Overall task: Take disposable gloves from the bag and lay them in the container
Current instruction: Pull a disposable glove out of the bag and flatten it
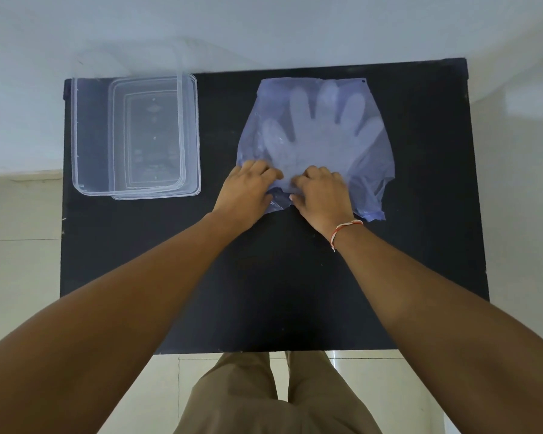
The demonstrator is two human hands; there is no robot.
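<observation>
A translucent bluish plastic bag [370, 158] lies flat on the right half of the black table [264, 277]. Through it shows a stack of pale disposable gloves [323, 126], fingers pointing away from me. My left hand [248, 189] and my right hand [320, 192] rest side by side on the bag's near edge, fingers curled and pinching the plastic at its opening. A clear rectangular container [88, 136] stands at the table's far left, with nothing in it.
A clear lid [192, 136] lies partly under or against the container's right side. A white wall runs behind the table. Pale floor tiles [19, 270] surround it. My trousers show below the table's near edge.
</observation>
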